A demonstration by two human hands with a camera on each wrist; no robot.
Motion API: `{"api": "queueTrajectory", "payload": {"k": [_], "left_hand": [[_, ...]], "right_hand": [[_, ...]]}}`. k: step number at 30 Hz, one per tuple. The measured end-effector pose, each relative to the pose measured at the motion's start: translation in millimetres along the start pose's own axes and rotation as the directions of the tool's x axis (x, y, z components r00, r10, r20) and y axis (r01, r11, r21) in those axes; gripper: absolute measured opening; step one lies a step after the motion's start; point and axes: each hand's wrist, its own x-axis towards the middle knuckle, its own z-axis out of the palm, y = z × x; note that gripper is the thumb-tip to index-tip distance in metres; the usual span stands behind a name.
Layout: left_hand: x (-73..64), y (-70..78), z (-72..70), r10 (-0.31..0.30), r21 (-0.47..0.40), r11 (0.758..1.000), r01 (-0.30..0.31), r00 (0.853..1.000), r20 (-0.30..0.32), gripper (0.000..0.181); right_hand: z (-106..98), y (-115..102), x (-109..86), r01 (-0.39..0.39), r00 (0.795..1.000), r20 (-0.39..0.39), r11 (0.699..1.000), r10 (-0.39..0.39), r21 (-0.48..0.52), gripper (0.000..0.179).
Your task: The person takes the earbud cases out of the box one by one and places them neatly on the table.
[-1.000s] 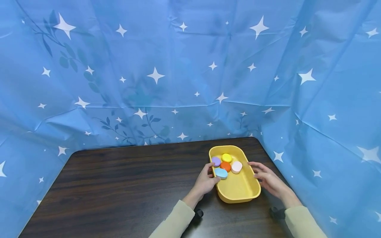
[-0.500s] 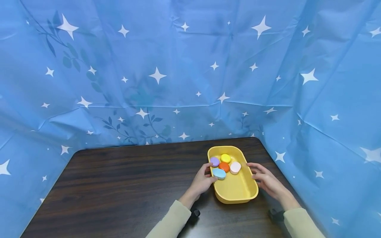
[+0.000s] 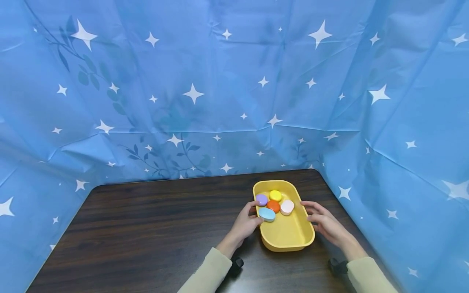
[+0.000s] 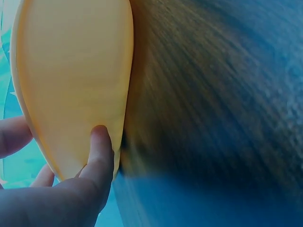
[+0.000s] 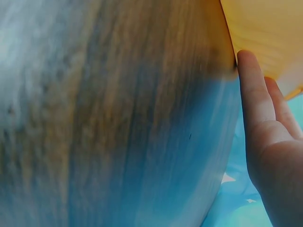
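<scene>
A yellow plastic bin [image 3: 289, 234] with rounded corners sits on the dark wood table, toward its right end. My left hand [image 3: 244, 221] grips its left rim, thumb and index finger lapping over the edge. In the left wrist view another finger presses the outer wall of the bin [image 4: 75, 71]. On the opposite side my right hand [image 3: 327, 224] touches the rim, its fingers extended along the outer wall in the right wrist view. Inside lie smooth rounded pieces: purple [image 3: 261, 200], yellow [image 3: 275, 195], orange-red [image 3: 273, 206], pale pink [image 3: 287, 207] and light blue [image 3: 267, 214].
The dark wood table [image 3: 154, 228] stretches left of the bin. A blue curtain with white stars [image 3: 220, 101] hangs behind it and along the right side. Black straps circle both wrists, below the pale sleeves [image 3: 210, 270].
The bin has shifted slightly left and a little toward me, both hands moving along with it. The pieces inside keep their arrangement.
</scene>
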Motion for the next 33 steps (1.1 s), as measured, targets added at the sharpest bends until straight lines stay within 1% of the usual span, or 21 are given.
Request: {"api": "queueTrajectory", "payload": {"k": [5,15,24,28,33], "left_hand": [[-0.8,0.5,-3.4,0.000,0.011,1.000,0.000,1.000,-0.001,0.056],[-6.9,3.5,-12.3,-0.016,0.065,0.998,0.017,1.000,-0.018,0.055],[-13.8,1.1,-14.0,-0.021,0.074,0.997,0.023,0.999,-0.032,0.054],[-16.6,-1.3,-16.7,-0.010,0.074,0.997,0.012,0.999,-0.038,0.055],[-18.0,-1.7,-21.2,0.005,0.061,0.998,-0.003,0.999,-0.033,0.055]], "right_hand": [[4.8,-2.4,1.0,-0.002,1.000,-0.010,1.000,0.002,0.000,0.060],[14.8,-5.1,4.0,-0.020,1.000,-0.024,1.000,0.020,0.002,0.059],[24.4,-3.1,0.1,-0.033,0.999,-0.036,0.999,0.033,0.013,0.058],[29.6,-3.8,-0.2,-0.037,0.998,-0.046,0.999,0.038,0.029,0.058],[34.1,-6.2,1.4,-0.039,0.997,-0.070,0.999,0.040,0.019,0.058]]}}
